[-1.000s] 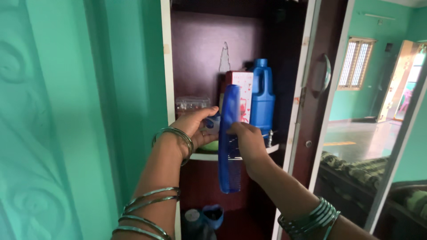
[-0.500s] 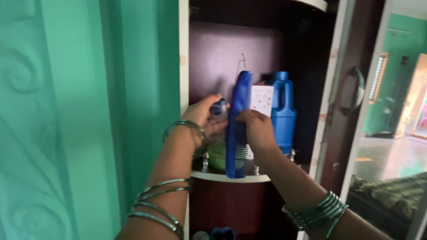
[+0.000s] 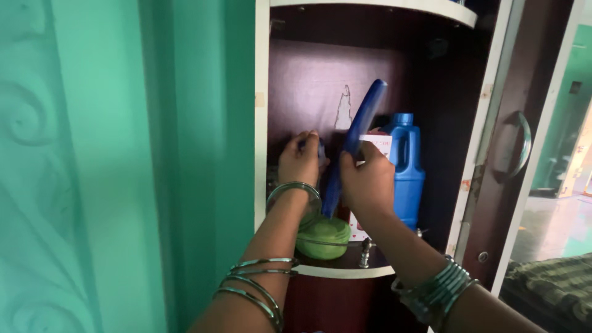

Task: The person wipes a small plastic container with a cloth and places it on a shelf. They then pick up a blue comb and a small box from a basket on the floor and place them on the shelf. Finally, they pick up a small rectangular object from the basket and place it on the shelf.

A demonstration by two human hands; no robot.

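1. Head view: the right hand [image 3: 368, 183] pinches a long blue comb [image 3: 356, 145], tilted, its top leaning right, inside the cupboard above the shelf [image 3: 345, 270].
2. The left hand [image 3: 300, 164] is curled around a small blue thing [image 3: 320, 148], mostly hidden.
3. A green round container [image 3: 322, 237] sits on the shelf below both hands; a blue bottle [image 3: 408, 169] stands just right.

Head view, close, facing cupboard shelf [image 3: 345, 271]

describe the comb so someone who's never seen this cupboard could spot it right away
Look in the open dark wooden cupboard beside the green wall, on the shelf with the blue bottle. The comb leans upright there, gripped by the right hand. It is the only long, thin, flat blue thing, taller than the bottle.
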